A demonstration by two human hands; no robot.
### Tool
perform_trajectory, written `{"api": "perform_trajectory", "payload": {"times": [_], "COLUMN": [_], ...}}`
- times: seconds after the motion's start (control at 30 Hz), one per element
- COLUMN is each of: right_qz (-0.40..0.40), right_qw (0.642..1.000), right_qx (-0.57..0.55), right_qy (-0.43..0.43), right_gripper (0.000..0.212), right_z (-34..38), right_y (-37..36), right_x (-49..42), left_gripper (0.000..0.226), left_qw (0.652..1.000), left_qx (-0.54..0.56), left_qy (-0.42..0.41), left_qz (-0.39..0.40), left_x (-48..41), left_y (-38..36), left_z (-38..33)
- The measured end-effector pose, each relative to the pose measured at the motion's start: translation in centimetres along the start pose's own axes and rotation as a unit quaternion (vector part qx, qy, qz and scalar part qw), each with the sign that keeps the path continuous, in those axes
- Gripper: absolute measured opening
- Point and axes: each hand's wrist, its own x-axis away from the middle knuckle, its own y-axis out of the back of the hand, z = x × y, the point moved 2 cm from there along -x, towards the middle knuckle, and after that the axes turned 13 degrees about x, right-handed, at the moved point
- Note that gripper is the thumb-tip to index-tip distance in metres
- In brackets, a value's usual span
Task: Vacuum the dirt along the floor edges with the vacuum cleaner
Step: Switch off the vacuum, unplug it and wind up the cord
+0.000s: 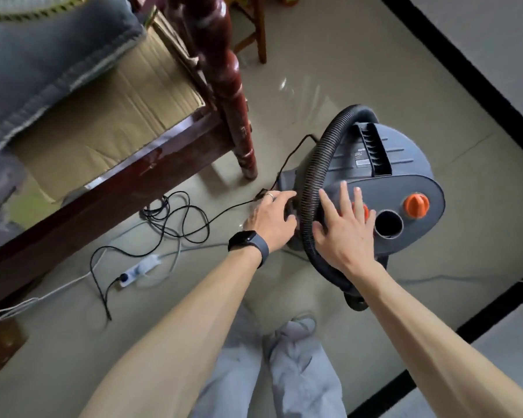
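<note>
A grey canister vacuum cleaner [405, 188] with orange knobs stands on the beige floor right of centre. Its black ribbed hose [314, 164] loops over the top and down the near side. My right hand [344, 230] lies flat on the vacuum's lid with fingers straight, across the hose and covering one orange knob. My left hand [269, 218], with a dark watch on the wrist, reaches to the vacuum's left side; its fingers curl at a dark part there, and what they hold is hidden. The black power cord [178, 218] runs left from the vacuum.
A dark red wooden bed frame [109, 182] with a turned post [233, 95] stands close on the left, bedding on top. A white power strip [139, 270] and coiled cords lie on the floor. A black floor border [477, 86] runs along the right.
</note>
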Motion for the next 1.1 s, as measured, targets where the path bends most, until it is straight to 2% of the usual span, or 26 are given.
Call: {"api": "perform_trajectory", "payload": {"times": [0.17,0.3,0.43,0.6,0.87,1.0,1.1], "right_qz": [-0.024,0.04,0.072,0.116,0.199,0.192,0.181], "right_qw": [0.995,0.986,0.983,0.982,0.966,0.964,0.964], "right_qx": [-0.07,-0.12,-0.132,-0.094,-0.01,0.02,0.054], "right_qy": [0.064,0.113,0.108,0.114,0.167,0.181,0.189], "right_gripper": [0.061,0.052,0.048,0.053,0.063,0.067,0.079], "right_z": [8.7,18.2,28.2,40.3,53.7,57.6,59.6], "right_y": [-1.2,-4.7,-9.9,-19.2,-34.1,-42.7,-48.8], "right_x": [6.3,11.1,14.6,16.8,14.0,8.8,4.5], "left_gripper": [0.049,0.05,0.05,0.054,0.055,0.052,0.044], "left_qw": [0.997,0.988,0.975,0.966,0.966,0.965,0.963], "left_qx": [0.019,-0.003,-0.039,-0.092,-0.117,-0.093,-0.12], "left_qy": [0.066,0.151,0.218,0.238,0.232,0.246,0.241], "left_qz": [-0.031,-0.033,0.002,0.04,0.016,-0.021,-0.025], "left_x": [7.1,13.6,19.4,23.7,21.4,16.2,12.4], "left_y": [4.8,9.6,14.6,20.5,23.2,21.0,18.2], "left_z": [7.7,17.7,29.1,43.3,59.4,67.1,72.1]}}
